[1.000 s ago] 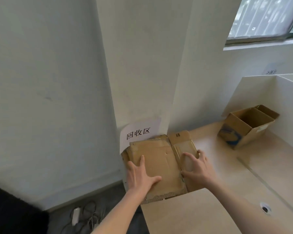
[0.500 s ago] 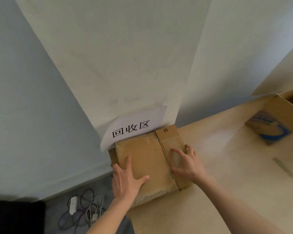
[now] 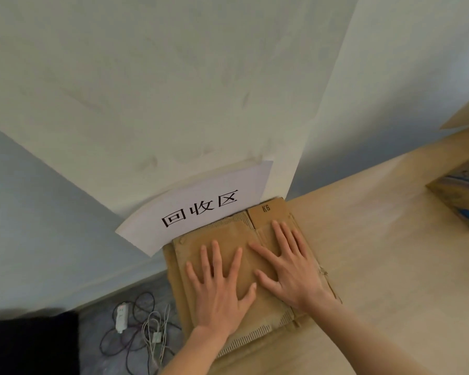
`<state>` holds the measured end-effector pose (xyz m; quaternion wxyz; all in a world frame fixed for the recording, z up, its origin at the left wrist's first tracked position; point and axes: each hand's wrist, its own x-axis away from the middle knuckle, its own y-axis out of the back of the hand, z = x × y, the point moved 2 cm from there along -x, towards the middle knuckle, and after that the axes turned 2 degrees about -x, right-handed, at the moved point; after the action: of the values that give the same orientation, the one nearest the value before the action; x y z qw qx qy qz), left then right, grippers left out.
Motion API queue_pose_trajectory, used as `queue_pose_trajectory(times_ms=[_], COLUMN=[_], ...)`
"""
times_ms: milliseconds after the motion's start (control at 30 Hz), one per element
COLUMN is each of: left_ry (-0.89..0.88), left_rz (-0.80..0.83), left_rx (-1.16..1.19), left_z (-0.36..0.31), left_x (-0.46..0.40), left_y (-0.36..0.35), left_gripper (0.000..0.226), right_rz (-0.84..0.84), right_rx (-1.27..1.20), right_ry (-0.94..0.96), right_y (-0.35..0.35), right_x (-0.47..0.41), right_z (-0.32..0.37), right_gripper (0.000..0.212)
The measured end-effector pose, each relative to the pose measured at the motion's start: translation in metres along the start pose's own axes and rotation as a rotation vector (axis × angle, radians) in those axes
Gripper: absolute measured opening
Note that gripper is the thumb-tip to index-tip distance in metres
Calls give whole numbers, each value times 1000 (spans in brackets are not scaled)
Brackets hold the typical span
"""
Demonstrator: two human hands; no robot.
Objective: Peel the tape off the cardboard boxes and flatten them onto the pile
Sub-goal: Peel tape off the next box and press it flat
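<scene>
Both the left hand and right hand lie spread, palms flat, on the flattened brown corrugated cardboard pile. It sits at the pale wooden tabletop's corner, beneath a curled white paper sign.

Office recycling corner: wall sign, desk, floor cables.

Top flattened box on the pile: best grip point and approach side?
Probably the near corrugated edge of the top flattened box, from the person's side. It lies flat under both palms, left hand and right hand; the sign and wall block the far side.
</scene>
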<state>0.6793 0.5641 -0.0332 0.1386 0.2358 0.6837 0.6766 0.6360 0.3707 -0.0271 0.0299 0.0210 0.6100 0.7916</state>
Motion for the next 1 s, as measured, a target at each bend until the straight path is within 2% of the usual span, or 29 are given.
queue_pose_trajectory(times_ms=[367,567,767,1000], left_ry=[17,13,27,-20], left_rz=[-70,-83,13,-62], left_rx=[-24,-53,-22,119], left_z=[-1,-1,-1,-14], left_x=[-3,1,4,54], left_y=[-18,-17,13,78], left_gripper=[86,85,85,78], right_rz=[-117,-100,6,-3], right_rx=[7,40,123,178], right_ry=[33,13,-85,-180], right_y=[-19,-15,14,78], right_x=[-5,-1,4,74], right_z=[-6,-3,13,33], right_gripper=[66,61,66,66])
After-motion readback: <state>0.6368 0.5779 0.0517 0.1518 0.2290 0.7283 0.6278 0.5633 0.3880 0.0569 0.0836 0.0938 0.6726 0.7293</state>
